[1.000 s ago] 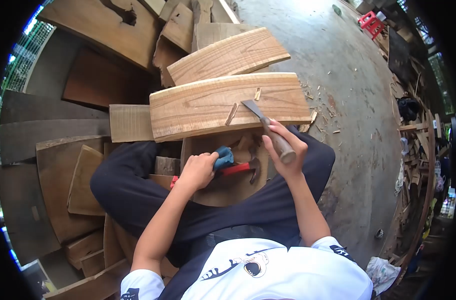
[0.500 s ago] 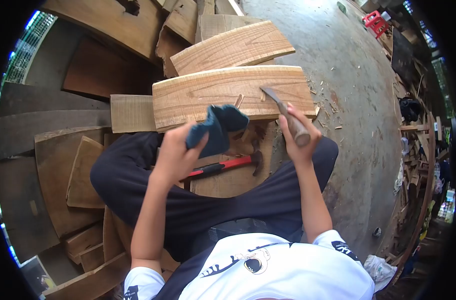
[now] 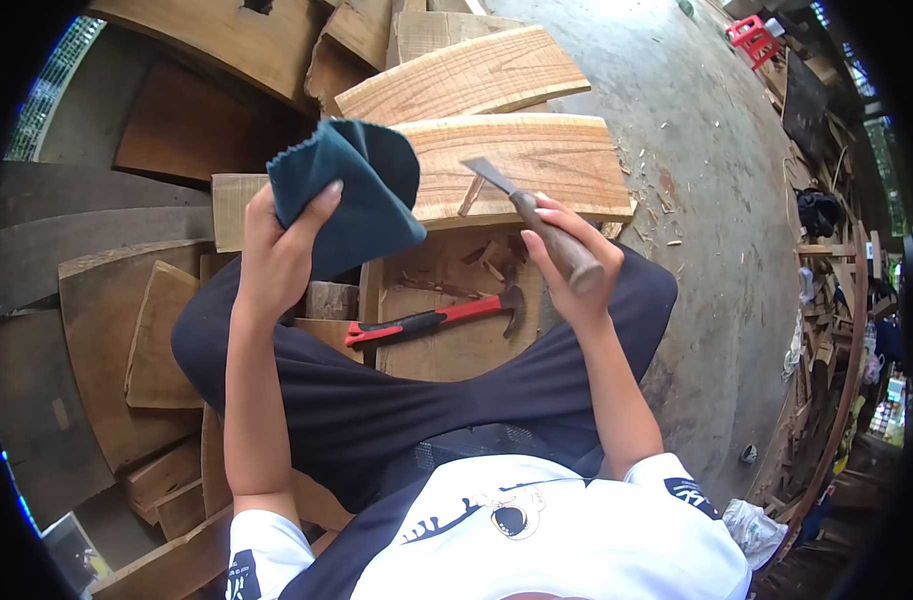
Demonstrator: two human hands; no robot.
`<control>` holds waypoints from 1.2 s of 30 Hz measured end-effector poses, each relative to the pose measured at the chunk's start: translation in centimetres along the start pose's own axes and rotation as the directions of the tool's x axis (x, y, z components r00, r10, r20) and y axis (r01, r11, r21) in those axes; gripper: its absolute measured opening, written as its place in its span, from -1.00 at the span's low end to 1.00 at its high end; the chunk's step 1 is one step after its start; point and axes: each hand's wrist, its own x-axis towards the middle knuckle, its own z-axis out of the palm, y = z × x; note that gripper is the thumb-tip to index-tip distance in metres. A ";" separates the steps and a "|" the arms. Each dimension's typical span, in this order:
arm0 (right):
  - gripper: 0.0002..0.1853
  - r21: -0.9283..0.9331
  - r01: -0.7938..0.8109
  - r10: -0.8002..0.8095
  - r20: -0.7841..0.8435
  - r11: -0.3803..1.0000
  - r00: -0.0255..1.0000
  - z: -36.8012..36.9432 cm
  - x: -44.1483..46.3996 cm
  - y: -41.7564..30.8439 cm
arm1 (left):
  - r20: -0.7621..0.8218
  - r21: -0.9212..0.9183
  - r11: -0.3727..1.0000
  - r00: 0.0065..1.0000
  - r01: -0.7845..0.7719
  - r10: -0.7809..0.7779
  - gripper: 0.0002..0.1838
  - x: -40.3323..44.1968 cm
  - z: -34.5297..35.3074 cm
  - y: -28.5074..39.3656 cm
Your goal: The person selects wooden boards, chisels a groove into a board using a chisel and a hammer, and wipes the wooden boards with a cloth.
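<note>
A dark teal cloth [image 3: 352, 200] hangs spread from my left hand [image 3: 282, 240], pinched between thumb and fingers, over the left part of a pale wooden board [image 3: 547, 165]. My right hand [image 3: 587, 260] grips the wooden handle of a chisel [image 3: 552, 235], its flat blade pointing up and left above the board. Near the blade a slim wood piece [image 3: 471, 195] rests on the board, by its front edge. Between my legs lies a hammer [image 3: 437, 319] with a red and black handle, on a wooden surface [image 3: 447, 355] with wood scraps [image 3: 497, 258] behind it.
Another pale board [image 3: 467, 75] lies behind the first. Many planks [image 3: 127, 340] are stacked to the left. Wood chips [image 3: 657, 215] are scattered on the concrete floor [image 3: 717, 300] at the right. A red stool [image 3: 752, 42] and a scrap pile [image 3: 827, 350] stand farther right.
My left hand has lifted the cloth from beside the hammer, opened it out and carried it up and left. The chisel blade has swung right, then back left.
</note>
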 end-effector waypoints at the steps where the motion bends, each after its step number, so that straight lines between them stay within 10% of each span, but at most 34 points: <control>1: -0.75 -0.012 0.011 -0.011 0.022 1.000 1.000 0.3 0.0 0.4 | -0.003 0.004 1.000 1.000 0.001 -0.001 -0.80 0.3 -0.1 0.4; 7: -0.72 -0.076 -0.048 0.059 0.142 0.996 0.988 -3.2 -5.3 -4.0 | -0.051 0.413 0.899 0.982 -0.144 0.181 -0.84 3.5 0.4 1.8; 12: -0.69 -0.016 -0.164 0.163 0.225 0.986 0.961 -3.5 -9.8 -3.8 | 0.228 0.592 0.660 0.881 -0.463 0.414 -0.61 7.7 7.2 -4.4; 17: -0.72 0.140 0.097 -0.145 0.399 0.985 0.905 0.5 -9.5 -1.2 | 0.437 0.806 0.398 0.894 -0.439 0.100 -0.18 5.8 17.7 -12.9; 21: -0.76 0.175 0.229 -0.286 0.497 0.958 0.819 2.2 -10.2 1.1 | 0.585 0.526 0.625 0.779 -0.577 0.227 -0.25 3.0 17.8 -13.1; 24: -0.76 0.220 0.274 -0.349 0.483 0.936 0.803 2.5 -11.1 1.5 | 0.658 0.570 0.492 0.724 -0.658 0.207 -0.29 3.2 13.9 -13.0; 30: -0.78 0.252 0.342 -0.424 0.467 0.905 0.776 3.5 -10.1 1.6 | 0.382 0.802 0.451 0.916 -0.393 0.119 -0.28 5.0 13.5 -13.5; 36: -0.77 0.333 0.302 -0.449 0.670 0.893 0.590 3.7 -8.8 4.1 | 0.650 0.529 0.554 0.727 -0.643 0.222 -0.36 2.7 16.7 -13.0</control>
